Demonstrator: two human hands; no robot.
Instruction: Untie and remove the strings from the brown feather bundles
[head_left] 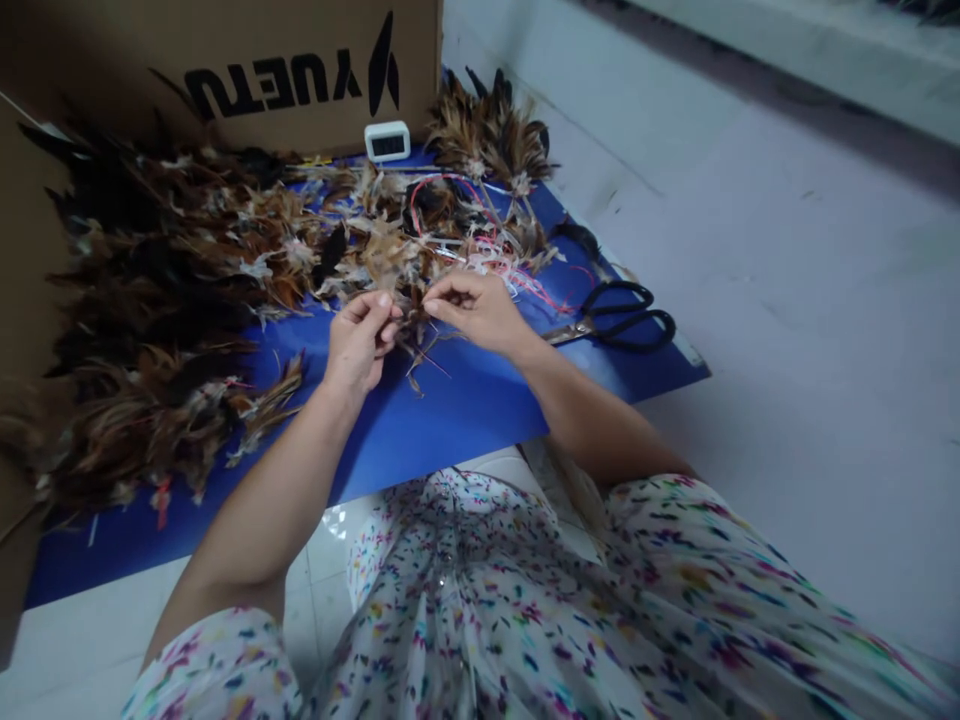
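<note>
Over the blue table surface, my left hand (363, 338) pinches the left side of a small bunch of brown feathers (411, 318). My right hand (474, 306) is closed in a pinch at the bunch's right side, thumb against forefinger. Whether it grips a feather or a thin strand there is too small to make out. Thin stems and wisps hang below the bunch. Just beyond the right hand lies a tangle of pink and white string (501, 262). Black-handled scissors (626, 318) rest to the right, blades toward my right wrist.
Heaps of brown and black feathers (172, 260) cover the left of the blue table surface (450, 400). A small white device with a dark screen (388, 142) stands at the back before a cardboard box (315, 50). Another feather pile (487, 130) sits back right. A pale wall (787, 230) borders the right.
</note>
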